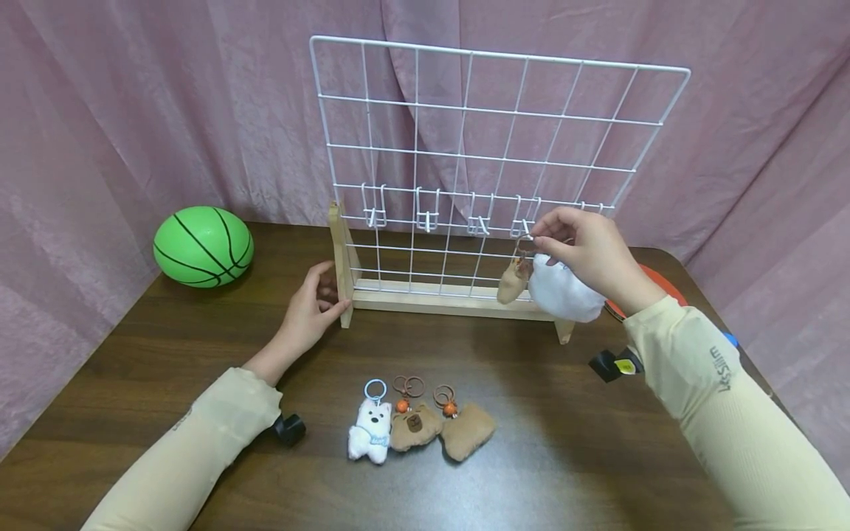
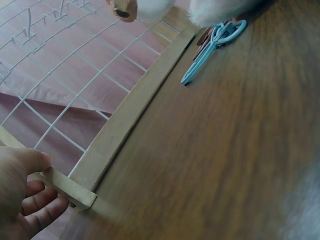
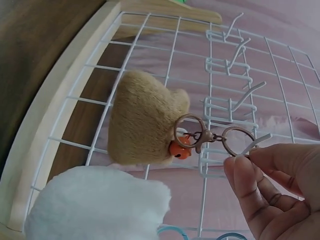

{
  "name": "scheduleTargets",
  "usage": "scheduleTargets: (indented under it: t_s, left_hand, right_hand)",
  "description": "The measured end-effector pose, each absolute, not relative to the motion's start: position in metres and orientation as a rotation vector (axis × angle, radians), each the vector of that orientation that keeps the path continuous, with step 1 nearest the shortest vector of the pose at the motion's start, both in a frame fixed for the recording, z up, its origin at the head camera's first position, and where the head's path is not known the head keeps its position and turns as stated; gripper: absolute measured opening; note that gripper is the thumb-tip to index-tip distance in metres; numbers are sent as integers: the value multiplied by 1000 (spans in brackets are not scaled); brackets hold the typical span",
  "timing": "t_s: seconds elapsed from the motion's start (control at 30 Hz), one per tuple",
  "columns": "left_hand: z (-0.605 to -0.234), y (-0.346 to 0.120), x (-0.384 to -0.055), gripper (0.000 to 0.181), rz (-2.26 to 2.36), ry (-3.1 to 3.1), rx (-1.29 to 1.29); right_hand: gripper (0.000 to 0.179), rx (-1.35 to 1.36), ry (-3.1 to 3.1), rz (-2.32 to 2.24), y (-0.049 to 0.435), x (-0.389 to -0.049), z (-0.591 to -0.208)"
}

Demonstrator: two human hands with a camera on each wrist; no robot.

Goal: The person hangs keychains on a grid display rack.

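My right hand [image 1: 587, 247] pinches the copper-coloured key ring [image 3: 235, 128] of a brown plush keychain [image 3: 142, 120] between thumb and fingertips. The ring overlaps the tip of a white hook on the wire grid rack [image 1: 498, 53]; I cannot tell whether it is round the hook. An orange bell [image 3: 180, 148] dangles beside the plush. To its right hangs a white plush keychain [image 1: 567, 295], partly behind my right hand. My left hand [image 1: 308, 306] grips the rack's wooden side post [image 1: 341, 258] low down, thumb on one face and fingers on the other.
In front of the rack lie a white dog keychain [image 1: 370, 431] and two brown plush keychains, one with a face [image 1: 417, 428]. More white hooks [image 1: 374, 217] line the grid to the left. A green ball [image 1: 202, 247] sits back left; a red object [image 1: 660, 282] shows behind my right wrist.
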State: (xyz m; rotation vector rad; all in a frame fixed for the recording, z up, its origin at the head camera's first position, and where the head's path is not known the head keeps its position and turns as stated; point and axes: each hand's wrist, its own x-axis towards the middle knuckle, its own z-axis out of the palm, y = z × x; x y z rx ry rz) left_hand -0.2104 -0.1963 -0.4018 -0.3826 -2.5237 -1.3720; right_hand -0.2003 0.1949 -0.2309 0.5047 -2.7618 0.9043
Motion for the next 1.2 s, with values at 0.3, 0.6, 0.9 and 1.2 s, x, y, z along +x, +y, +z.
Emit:
scheduleTargets:
  t_s: [0.3, 0.6, 0.9, 1.2]
  left_hand:
    - [-402, -197, -211, 69, -1376, -2530, -387]
    - [-402, -197, -210, 70, -1389, -2529, -380]
    - [-402, -197, -211, 69, -1378, -2526, -385]
    - [-402, -196, -211, 70, -1373, -2528, -389]
  right_hand:
    - [15, 493, -2709, 895, 194, -195, -226]
    - [15, 502, -2607, 994, 191, -187, -223]
    - [18, 585, -2492, 1160, 189, -169, -224]
    - [18, 650, -2456, 1162, 183, -151, -235]
